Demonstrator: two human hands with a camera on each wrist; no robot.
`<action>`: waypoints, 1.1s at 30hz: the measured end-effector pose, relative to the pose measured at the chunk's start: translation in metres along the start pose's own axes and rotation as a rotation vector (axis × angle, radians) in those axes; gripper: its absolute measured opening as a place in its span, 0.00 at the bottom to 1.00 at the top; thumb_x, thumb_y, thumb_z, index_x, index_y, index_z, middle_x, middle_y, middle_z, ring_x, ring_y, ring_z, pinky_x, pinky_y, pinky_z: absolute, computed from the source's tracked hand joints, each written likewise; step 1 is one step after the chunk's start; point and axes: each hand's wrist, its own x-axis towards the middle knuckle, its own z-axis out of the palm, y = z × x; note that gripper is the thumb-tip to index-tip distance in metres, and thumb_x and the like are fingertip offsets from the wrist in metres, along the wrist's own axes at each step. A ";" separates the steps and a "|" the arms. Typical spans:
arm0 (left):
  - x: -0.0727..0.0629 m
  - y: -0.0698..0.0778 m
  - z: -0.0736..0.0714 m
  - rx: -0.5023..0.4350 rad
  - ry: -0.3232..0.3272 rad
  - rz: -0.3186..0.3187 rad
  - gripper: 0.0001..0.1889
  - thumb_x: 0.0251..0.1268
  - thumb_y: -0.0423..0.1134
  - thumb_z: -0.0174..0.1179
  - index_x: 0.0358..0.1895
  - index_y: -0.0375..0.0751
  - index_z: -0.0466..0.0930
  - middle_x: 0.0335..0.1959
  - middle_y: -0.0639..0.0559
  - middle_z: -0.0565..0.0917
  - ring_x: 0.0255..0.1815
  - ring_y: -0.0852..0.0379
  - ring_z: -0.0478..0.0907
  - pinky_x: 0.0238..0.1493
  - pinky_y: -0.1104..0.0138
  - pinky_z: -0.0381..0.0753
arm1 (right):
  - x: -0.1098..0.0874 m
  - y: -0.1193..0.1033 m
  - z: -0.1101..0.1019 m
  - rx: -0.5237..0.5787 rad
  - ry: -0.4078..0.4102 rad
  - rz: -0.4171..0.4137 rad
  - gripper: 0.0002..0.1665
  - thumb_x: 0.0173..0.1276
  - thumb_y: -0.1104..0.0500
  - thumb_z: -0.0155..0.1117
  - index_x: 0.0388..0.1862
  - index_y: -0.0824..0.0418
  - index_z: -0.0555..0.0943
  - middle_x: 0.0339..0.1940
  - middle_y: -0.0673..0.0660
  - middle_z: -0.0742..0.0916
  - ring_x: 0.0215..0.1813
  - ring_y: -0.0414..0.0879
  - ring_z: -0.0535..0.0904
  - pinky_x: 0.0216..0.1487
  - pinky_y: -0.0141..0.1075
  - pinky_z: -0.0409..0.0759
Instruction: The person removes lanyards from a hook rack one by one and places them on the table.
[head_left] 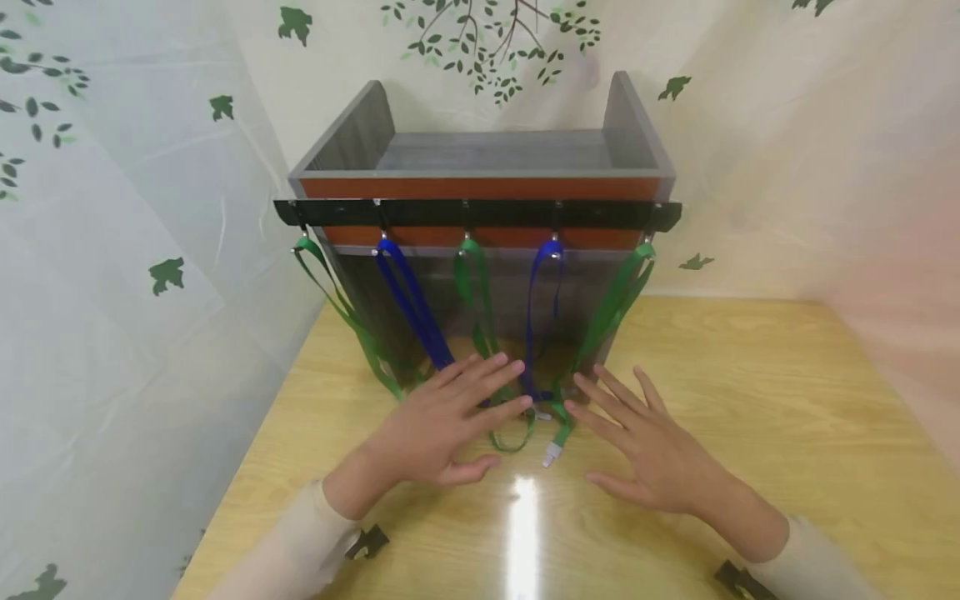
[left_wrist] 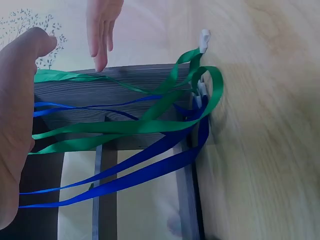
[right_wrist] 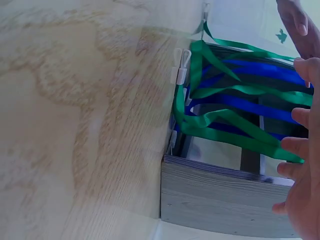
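Note:
Five hooks on a black rail [head_left: 510, 213] carry lanyards, green and blue in turn. My left hand [head_left: 450, 421], palm down with fingers extended, overlaps the lower ends of the left blue lanyard [head_left: 412, 304] and the middle green lanyard [head_left: 483, 300] in the head view. To the right, my right hand [head_left: 652, 450] spreads its fingers close to the right green lanyard [head_left: 611, 300]. Between the hands hangs the other blue lanyard [head_left: 531, 317]. The far-left green lanyard [head_left: 352, 317] hangs beside the left hand. White clips [right_wrist: 182, 70] show at the lanyards' lower ends. Neither hand holds anything.
The rail runs across the front of a grey wooden shelf unit [head_left: 345, 133] with a reddish-brown front strip. It stands on a light wooden table [head_left: 765, 400]. Behind hangs a pale cloth [head_left: 750, 150] with leaf prints.

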 end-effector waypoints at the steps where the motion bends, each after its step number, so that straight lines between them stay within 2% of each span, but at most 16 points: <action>1: 0.001 -0.001 -0.001 0.002 0.011 0.005 0.43 0.65 0.64 0.62 0.81 0.50 0.67 0.85 0.40 0.61 0.85 0.39 0.61 0.80 0.45 0.71 | 0.000 0.000 -0.001 0.003 0.005 -0.002 0.47 0.79 0.27 0.47 0.85 0.53 0.65 0.88 0.62 0.63 0.89 0.61 0.52 0.89 0.58 0.26; 4: 0.002 -0.005 -0.001 -0.005 0.052 0.023 0.40 0.67 0.63 0.60 0.79 0.48 0.69 0.83 0.39 0.64 0.84 0.38 0.64 0.79 0.45 0.72 | 0.002 -0.001 -0.002 0.004 0.019 -0.008 0.45 0.80 0.28 0.46 0.83 0.55 0.67 0.86 0.62 0.67 0.88 0.61 0.56 0.90 0.55 0.27; 7: 0.003 -0.010 -0.005 0.001 0.133 0.045 0.36 0.71 0.61 0.56 0.76 0.46 0.73 0.80 0.37 0.70 0.81 0.37 0.68 0.78 0.45 0.73 | 0.004 -0.002 -0.004 0.018 0.057 -0.024 0.42 0.82 0.31 0.45 0.80 0.57 0.71 0.82 0.63 0.72 0.84 0.62 0.63 0.91 0.49 0.31; 9: 0.003 -0.015 -0.010 0.026 0.207 0.059 0.33 0.74 0.59 0.52 0.75 0.44 0.74 0.77 0.37 0.73 0.82 0.37 0.66 0.81 0.46 0.70 | 0.005 -0.003 -0.005 0.037 0.098 -0.033 0.39 0.84 0.33 0.41 0.78 0.58 0.73 0.79 0.63 0.75 0.80 0.63 0.69 0.91 0.44 0.34; 11: 0.004 -0.023 -0.018 0.071 0.299 0.070 0.33 0.75 0.59 0.49 0.75 0.43 0.73 0.76 0.36 0.74 0.84 0.38 0.63 0.84 0.47 0.65 | 0.007 -0.004 -0.006 0.072 0.165 -0.056 0.35 0.86 0.38 0.43 0.75 0.60 0.76 0.76 0.63 0.79 0.75 0.64 0.74 0.91 0.40 0.42; 14: 0.006 -0.037 -0.032 0.123 0.432 0.073 0.35 0.75 0.57 0.50 0.77 0.42 0.71 0.80 0.39 0.69 0.88 0.41 0.56 0.88 0.49 0.57 | 0.013 -0.006 -0.007 0.115 0.266 -0.100 0.30 0.87 0.45 0.45 0.70 0.63 0.79 0.70 0.63 0.83 0.68 0.63 0.79 0.89 0.34 0.53; 16: 0.007 -0.046 -0.042 0.137 0.507 0.062 0.35 0.73 0.56 0.51 0.78 0.42 0.70 0.83 0.42 0.66 0.88 0.42 0.55 0.88 0.50 0.57 | 0.018 -0.006 -0.007 0.128 0.322 -0.133 0.28 0.86 0.48 0.47 0.66 0.66 0.82 0.67 0.64 0.84 0.65 0.62 0.81 0.87 0.33 0.59; 18: 0.008 -0.055 -0.053 0.141 0.562 0.038 0.33 0.73 0.55 0.53 0.76 0.41 0.73 0.84 0.44 0.65 0.88 0.43 0.57 0.88 0.50 0.58 | 0.021 -0.007 -0.007 0.131 0.364 -0.155 0.26 0.86 0.50 0.48 0.62 0.68 0.84 0.64 0.65 0.86 0.62 0.61 0.83 0.85 0.32 0.62; 21: 0.009 -0.066 -0.065 0.144 0.653 -0.026 0.30 0.72 0.55 0.55 0.71 0.43 0.78 0.81 0.46 0.70 0.87 0.46 0.60 0.87 0.51 0.59 | 0.025 -0.005 -0.007 0.127 0.419 -0.165 0.24 0.85 0.53 0.49 0.57 0.67 0.86 0.59 0.64 0.88 0.59 0.60 0.85 0.83 0.31 0.66; 24: 0.010 -0.077 -0.073 0.163 0.790 -0.109 0.27 0.69 0.56 0.56 0.66 0.46 0.82 0.77 0.48 0.76 0.86 0.48 0.61 0.87 0.49 0.59 | 0.027 -0.004 -0.008 0.128 0.472 -0.167 0.22 0.84 0.54 0.50 0.52 0.67 0.88 0.55 0.64 0.89 0.55 0.59 0.86 0.80 0.30 0.70; 28: 0.011 -0.092 -0.085 0.169 0.963 -0.209 0.28 0.66 0.57 0.58 0.65 0.49 0.84 0.74 0.51 0.78 0.84 0.49 0.61 0.85 0.42 0.58 | 0.029 -0.002 -0.013 0.158 0.523 -0.161 0.22 0.83 0.55 0.52 0.47 0.69 0.89 0.50 0.63 0.90 0.50 0.58 0.88 0.75 0.27 0.75; 31: 0.012 -0.102 -0.097 0.146 1.024 -0.259 0.28 0.65 0.57 0.60 0.64 0.48 0.83 0.71 0.51 0.80 0.82 0.47 0.63 0.84 0.37 0.57 | 0.031 -0.002 -0.015 0.189 0.536 -0.148 0.23 0.83 0.55 0.52 0.45 0.70 0.89 0.47 0.62 0.91 0.48 0.56 0.88 0.70 0.25 0.78; 33: 0.013 -0.108 -0.104 0.121 1.032 -0.281 0.29 0.65 0.59 0.61 0.63 0.47 0.83 0.70 0.50 0.80 0.80 0.44 0.66 0.83 0.37 0.58 | 0.031 -0.002 -0.017 0.216 0.543 -0.138 0.23 0.84 0.55 0.52 0.44 0.70 0.89 0.46 0.62 0.91 0.46 0.55 0.88 0.68 0.24 0.79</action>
